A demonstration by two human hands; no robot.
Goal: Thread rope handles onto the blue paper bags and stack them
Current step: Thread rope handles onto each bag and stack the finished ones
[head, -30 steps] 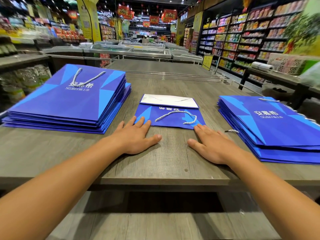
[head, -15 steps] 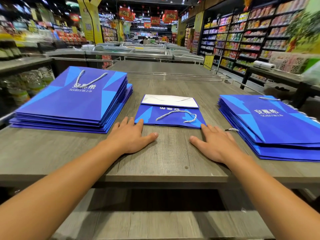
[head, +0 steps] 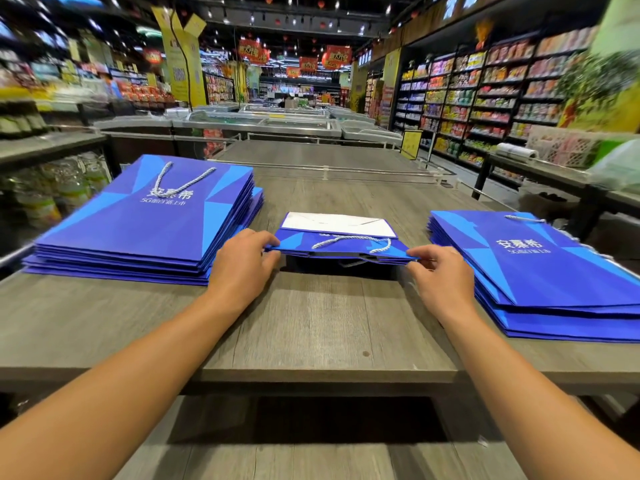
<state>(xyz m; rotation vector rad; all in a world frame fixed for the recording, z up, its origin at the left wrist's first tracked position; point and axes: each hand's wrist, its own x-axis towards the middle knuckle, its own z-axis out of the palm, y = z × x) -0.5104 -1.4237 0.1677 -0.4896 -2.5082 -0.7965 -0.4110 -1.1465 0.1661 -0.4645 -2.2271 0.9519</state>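
A folded blue paper bag (head: 337, 244) with a white rope handle (head: 349, 241) lies in the middle of the grey wooden table (head: 311, 327). Its near edge is lifted off the table. My left hand (head: 246, 263) pinches the bag's near left corner. My right hand (head: 438, 273) pinches its near right corner. A tall stack of blue bags (head: 149, 220) with a rope handle on top lies to the left. Another stack of blue bags (head: 540, 275) lies to the right.
A second grey table (head: 322, 161) stands behind this one. Freezer chests (head: 263, 123) line the aisle beyond. Shop shelves (head: 485, 95) run along the right, and a dark side table (head: 554, 174) with a white crate stands at the right.
Both hands moved forward from lying flat on the table to the middle bag's near corners. They took hold and raised its near edge.
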